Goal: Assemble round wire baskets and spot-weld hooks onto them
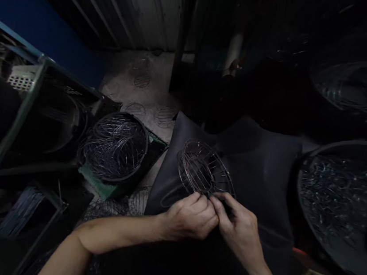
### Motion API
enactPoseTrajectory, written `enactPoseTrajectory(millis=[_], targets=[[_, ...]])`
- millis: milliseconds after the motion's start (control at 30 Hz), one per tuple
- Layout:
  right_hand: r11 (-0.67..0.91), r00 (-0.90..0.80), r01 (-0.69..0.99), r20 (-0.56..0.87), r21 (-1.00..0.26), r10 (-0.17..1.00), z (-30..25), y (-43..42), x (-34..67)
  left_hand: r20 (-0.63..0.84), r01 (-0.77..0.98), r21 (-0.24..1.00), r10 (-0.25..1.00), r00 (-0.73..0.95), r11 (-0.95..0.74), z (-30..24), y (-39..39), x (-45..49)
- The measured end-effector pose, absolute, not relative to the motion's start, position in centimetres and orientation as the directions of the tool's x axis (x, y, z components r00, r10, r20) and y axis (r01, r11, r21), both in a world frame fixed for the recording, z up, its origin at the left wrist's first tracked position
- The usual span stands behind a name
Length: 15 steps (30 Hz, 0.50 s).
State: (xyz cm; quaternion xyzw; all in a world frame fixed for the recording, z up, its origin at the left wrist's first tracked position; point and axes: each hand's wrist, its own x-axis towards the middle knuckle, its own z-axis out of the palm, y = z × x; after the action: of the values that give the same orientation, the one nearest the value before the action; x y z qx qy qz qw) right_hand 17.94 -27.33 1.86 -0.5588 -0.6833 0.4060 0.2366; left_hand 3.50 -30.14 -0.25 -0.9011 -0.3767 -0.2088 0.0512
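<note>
A round wire grille [203,170], made of thin rings and spokes, rests tilted on a black cushion [266,174] in front of me. My left hand [190,216] is closed and pinches the grille's near rim. My right hand [239,227] is closed too, its fingertips pressed on the same stretch of rim right beside the left thumb. Both hands meet at the grille's lower edge.
A black tub [115,147] full of wire rings stands to the left on a green box. A large dark basin [343,201] of small wire pieces lies to the right. Finished grilles [164,116] lie on the concrete floor beyond. A metal frame [23,104] stands at far left.
</note>
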Motion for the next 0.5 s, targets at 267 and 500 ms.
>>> enactPoseTrajectory(millis=[267,500], targets=[[-0.011,0.016,0.686,0.000,-0.728,1.000,2.8,-27.3,19.7,0.372,0.777,0.077,0.740,0.559,-0.625,-2.4,-31.8,2.8],[-0.254,0.253,0.491,-0.143,-0.833,0.957,5.0,-24.5,26.8,0.418,0.763,0.030,0.702,0.577,-0.646,-2.6,-32.5,1.6]])
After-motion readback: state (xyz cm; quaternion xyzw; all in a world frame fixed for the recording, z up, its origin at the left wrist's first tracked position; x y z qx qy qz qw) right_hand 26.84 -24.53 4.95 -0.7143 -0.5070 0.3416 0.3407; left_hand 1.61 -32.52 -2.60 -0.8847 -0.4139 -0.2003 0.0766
